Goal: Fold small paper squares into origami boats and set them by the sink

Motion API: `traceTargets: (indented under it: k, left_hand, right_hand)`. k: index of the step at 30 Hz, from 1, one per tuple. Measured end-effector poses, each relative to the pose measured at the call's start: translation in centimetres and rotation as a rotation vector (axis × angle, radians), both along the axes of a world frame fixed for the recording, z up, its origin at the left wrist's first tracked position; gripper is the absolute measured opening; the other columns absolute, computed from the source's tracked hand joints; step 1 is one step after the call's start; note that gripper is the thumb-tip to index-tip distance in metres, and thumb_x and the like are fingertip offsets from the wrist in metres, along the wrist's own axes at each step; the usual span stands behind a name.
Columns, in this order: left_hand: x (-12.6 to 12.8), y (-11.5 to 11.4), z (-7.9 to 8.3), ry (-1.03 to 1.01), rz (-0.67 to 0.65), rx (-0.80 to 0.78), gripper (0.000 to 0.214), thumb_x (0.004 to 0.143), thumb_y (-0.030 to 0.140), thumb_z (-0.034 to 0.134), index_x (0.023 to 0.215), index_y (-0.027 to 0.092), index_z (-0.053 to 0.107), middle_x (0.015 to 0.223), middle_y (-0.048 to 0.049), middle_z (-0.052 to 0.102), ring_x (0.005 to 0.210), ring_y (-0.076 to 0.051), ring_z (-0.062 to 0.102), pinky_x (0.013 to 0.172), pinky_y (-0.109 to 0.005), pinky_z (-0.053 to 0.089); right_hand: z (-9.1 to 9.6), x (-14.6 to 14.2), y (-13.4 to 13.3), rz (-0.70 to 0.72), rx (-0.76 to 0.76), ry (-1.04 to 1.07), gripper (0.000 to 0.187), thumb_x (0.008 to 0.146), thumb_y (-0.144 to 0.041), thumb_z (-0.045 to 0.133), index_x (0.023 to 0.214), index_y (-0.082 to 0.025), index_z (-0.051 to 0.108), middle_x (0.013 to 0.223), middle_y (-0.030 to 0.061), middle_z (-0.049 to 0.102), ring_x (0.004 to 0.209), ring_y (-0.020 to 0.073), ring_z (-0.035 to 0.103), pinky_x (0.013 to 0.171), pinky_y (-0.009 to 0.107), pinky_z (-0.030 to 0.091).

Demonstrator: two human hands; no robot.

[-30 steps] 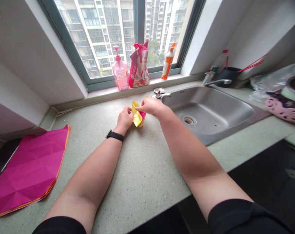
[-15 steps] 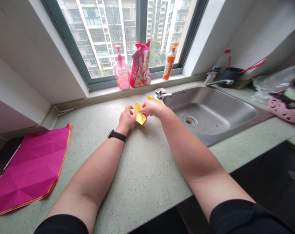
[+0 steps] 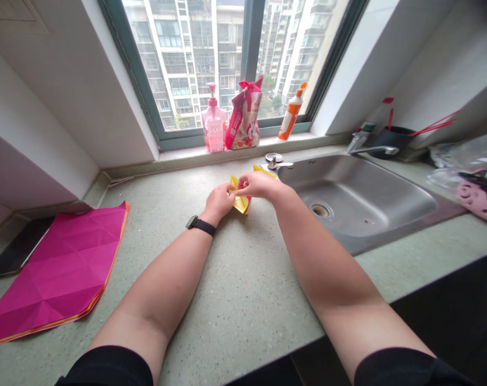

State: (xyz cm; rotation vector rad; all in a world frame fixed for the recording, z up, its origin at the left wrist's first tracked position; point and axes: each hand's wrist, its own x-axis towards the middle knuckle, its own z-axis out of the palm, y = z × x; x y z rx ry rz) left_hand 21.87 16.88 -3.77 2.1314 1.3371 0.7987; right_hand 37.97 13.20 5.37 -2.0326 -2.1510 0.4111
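Note:
A small folded paper piece, yellow with a bit of pink, rests on the speckled countertop just left of the sink. My left hand, with a black watch at the wrist, pinches its left side. My right hand pinches its top from the right, fingers closed on the paper. Much of the paper is hidden behind both hands.
A stack of creased pink paper sheets lies at the left, beside a dark flat object. A steel sink with tap is at the right. A pink pump bottle, a red bag and an orange-capped bottle stand on the sill.
My hands have drawn closer together on the folded paper, which now shows less between them. The camera has tilted, shifting the scene slightly right and down.

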Motion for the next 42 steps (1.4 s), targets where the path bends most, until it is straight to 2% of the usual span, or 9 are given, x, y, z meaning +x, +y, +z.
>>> traceTargets:
  k: [7,11,14,19,26,32,34,37,42]
  left_hand:
    - [0.3,-0.5,0.3,-0.047,0.047,0.035,0.016,0.102,0.022,0.062,0.102,0.021,0.078,0.107,-0.0088,0.082,0.104,-0.025,0.076,0.099,-0.034,0.055]
    - [0.3,-0.3,0.8,-0.255,0.146,0.0,0.027,0.108,0.032,0.059,0.133,0.026,0.067,0.11,-0.0058,0.077,0.108,-0.023,0.074,0.1,-0.034,0.055]
    - [0.3,0.4,0.8,-0.538,0.171,-0.155,0.037,0.111,0.035,0.054,0.147,0.024,0.053,0.133,-0.0113,0.071,0.117,-0.022,0.071,0.098,-0.034,0.057]
    - [0.8,1.2,0.2,-0.602,0.008,-0.336,0.035,0.116,0.041,0.039,0.141,0.022,0.056,0.137,-0.0129,0.073,0.115,-0.02,0.075,0.087,-0.029,0.062]
    - [1.2,1.6,-1.2,-0.536,-0.054,-0.371,0.051,0.106,0.04,0.059,0.15,0.015,0.059,0.148,-0.0213,0.07,0.128,-0.029,0.072,0.1,-0.036,0.059]
    - [2.0,1.4,-1.4,-0.358,-0.135,-0.322,0.06,0.095,0.035,0.071,0.151,0.015,0.063,0.146,-0.0161,0.074,0.136,-0.03,0.069,0.114,-0.037,0.052]
    - [2.0,1.1,-1.1,-0.29,-0.147,-0.3,0.061,0.091,0.032,0.072,0.15,0.018,0.063,0.146,-0.0139,0.074,0.134,-0.029,0.07,0.111,-0.036,0.053]
    - [1.8,0.9,-0.3,-0.187,-0.137,-0.266,0.044,0.09,0.026,0.068,0.133,0.019,0.073,0.135,-0.0114,0.079,0.122,-0.027,0.074,0.101,-0.033,0.055]
    - [1.0,0.2,1.2,-0.013,-0.043,-0.239,0.016,0.088,0.025,0.067,0.099,0.017,0.075,0.097,-0.0124,0.081,0.091,-0.027,0.074,0.078,-0.034,0.052]
  right_hand:
    - [-0.3,-0.3,-0.2,-0.078,-0.007,-0.147,0.011,0.087,-0.03,0.082,0.094,-0.021,0.085,0.095,0.0073,0.083,0.088,0.0225,0.072,0.062,0.029,0.04]
    - [0.1,0.0,-0.6,-0.086,-0.027,-0.114,0.01,0.09,-0.027,0.076,0.09,-0.02,0.084,0.085,0.0056,0.08,0.077,0.0192,0.07,0.06,0.028,0.04]
    - [0.4,0.7,-0.9,-0.134,0.015,0.028,0.013,0.09,-0.028,0.074,0.093,-0.019,0.082,0.085,0.0038,0.078,0.074,0.0174,0.068,0.06,0.027,0.042]
    - [-0.5,2.3,-1.7,-0.225,0.14,0.415,0.017,0.085,-0.036,0.076,0.08,-0.019,0.074,0.081,0.0023,0.074,0.073,0.018,0.065,0.067,0.029,0.046]
    - [-2.9,4.7,-3.3,-0.435,0.383,0.854,0.045,0.071,-0.066,0.079,0.082,-0.024,0.068,0.081,0.0047,0.074,0.077,0.0249,0.067,0.072,0.037,0.052]
    - [-4.7,5.0,-3.9,-0.534,0.378,0.835,0.042,0.068,-0.064,0.078,0.073,-0.023,0.068,0.069,0.0032,0.068,0.07,0.0237,0.062,0.067,0.036,0.048]
    - [-4.7,5.0,-4.0,-0.531,0.441,0.71,0.036,0.07,-0.058,0.079,0.07,-0.023,0.071,0.071,0.0033,0.068,0.074,0.0242,0.063,0.071,0.037,0.048]
    - [-4.2,4.9,-4.5,-0.492,0.585,0.53,0.033,0.075,-0.055,0.077,0.07,-0.023,0.074,0.084,0.0058,0.072,0.083,0.0259,0.066,0.078,0.039,0.049]
    - [-3.6,4.7,-5.3,-0.435,0.627,0.65,0.04,0.083,-0.063,0.075,0.077,-0.023,0.074,0.077,0.0032,0.071,0.076,0.0227,0.064,0.072,0.036,0.047]
